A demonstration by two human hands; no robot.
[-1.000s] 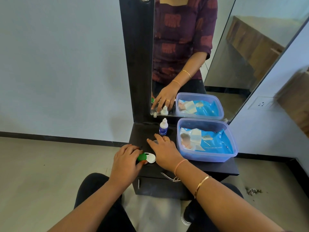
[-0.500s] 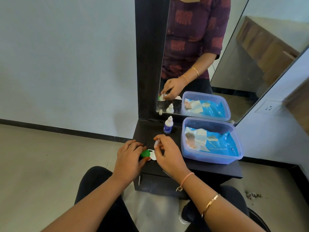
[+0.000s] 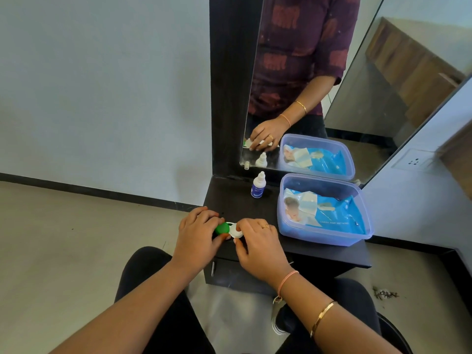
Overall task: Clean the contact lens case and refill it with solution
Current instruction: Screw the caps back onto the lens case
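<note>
A contact lens case (image 3: 231,230) lies at the front left corner of the dark shelf (image 3: 332,254). It has one green cap and one white cap. My left hand (image 3: 198,237) grips the green side, thumb under it and fingers curled over it. My right hand (image 3: 258,241) pinches the white cap between thumb and forefinger. A small white solution bottle (image 3: 258,185) with a blue label stands upright further back, near the mirror, apart from both hands.
A clear blue-tinted plastic tub (image 3: 357,233) holding a blue pack of wet wipes fills the right half of the shelf. The mirror (image 3: 357,85) behind it reflects a person, the tub and the bottle. The shelf's left edge drops to the floor.
My right hand has moved from the middle of the shelf onto the white cap of the case. My left hand has stayed on the green side. The camera has shifted.
</note>
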